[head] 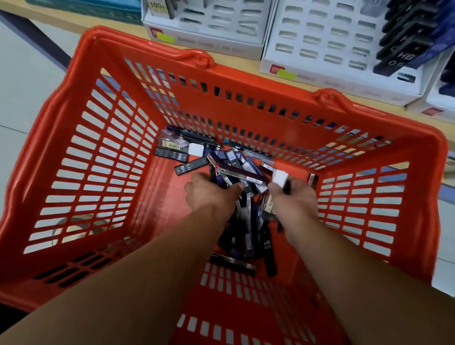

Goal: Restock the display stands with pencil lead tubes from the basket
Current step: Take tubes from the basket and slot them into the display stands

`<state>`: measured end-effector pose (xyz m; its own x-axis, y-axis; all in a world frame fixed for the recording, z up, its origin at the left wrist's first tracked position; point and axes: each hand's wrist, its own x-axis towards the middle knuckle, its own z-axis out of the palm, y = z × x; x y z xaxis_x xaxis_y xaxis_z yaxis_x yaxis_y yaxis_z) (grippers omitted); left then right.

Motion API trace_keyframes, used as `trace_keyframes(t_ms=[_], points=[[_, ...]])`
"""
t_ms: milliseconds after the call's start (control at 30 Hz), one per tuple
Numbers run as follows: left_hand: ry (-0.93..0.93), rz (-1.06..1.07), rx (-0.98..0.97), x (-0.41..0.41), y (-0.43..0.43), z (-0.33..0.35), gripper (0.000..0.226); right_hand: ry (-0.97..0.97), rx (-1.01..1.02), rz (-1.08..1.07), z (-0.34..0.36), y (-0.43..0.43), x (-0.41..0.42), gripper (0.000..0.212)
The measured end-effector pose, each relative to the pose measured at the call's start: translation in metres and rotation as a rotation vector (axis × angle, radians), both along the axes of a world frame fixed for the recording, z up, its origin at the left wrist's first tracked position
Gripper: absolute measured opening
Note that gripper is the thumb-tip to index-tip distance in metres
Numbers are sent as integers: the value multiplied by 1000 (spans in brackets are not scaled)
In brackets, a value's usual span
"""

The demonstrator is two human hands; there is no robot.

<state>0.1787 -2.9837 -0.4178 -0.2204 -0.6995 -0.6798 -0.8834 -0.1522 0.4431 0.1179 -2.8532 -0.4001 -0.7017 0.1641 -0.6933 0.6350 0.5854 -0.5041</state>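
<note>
Both hands are down inside the orange shopping basket, working in the loose heap of pencil lead tubes on its floor. The left hand is curled over the near-left edge of the heap, its thumb pressed against a long purple tube; whether it has actually lifted anything cannot be told. The right hand is closed around a dark tube with a white cap that sticks out just past its fingers. Most of the heap lies between the two hands and runs on beyond them, with tubes pointing every way, though several long ones lie along the line of the forearms. A few flat black HB 0.5 tubes sit apart, just ahead and to the left of the left hand, which is the nearer one. The white display stands are well ahead of both hands, past the basket's far rim, many slots empty, so a filled hand would likely travel up and forward.
</note>
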Motion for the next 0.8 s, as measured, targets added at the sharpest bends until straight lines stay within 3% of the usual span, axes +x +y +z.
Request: trace_keyframes(t_ms=[167, 333, 500, 700, 800], points=[[53, 174, 32, 0, 8, -13, 74, 79, 0, 167, 8, -2, -14, 32], [147, 207, 142, 6, 5, -10, 43, 1, -39, 337, 13, -17, -17, 33], [181, 230, 197, -3, 1, -9, 44, -184, -83, 352, 16, -22, -35, 63], [205, 65, 146, -4, 9, -9, 35, -250, -129, 355, 15, -26, -32, 53], [238, 110, 149, -5, 11, -3, 25, -195, -154, 315, 12, -28, -32, 43]])
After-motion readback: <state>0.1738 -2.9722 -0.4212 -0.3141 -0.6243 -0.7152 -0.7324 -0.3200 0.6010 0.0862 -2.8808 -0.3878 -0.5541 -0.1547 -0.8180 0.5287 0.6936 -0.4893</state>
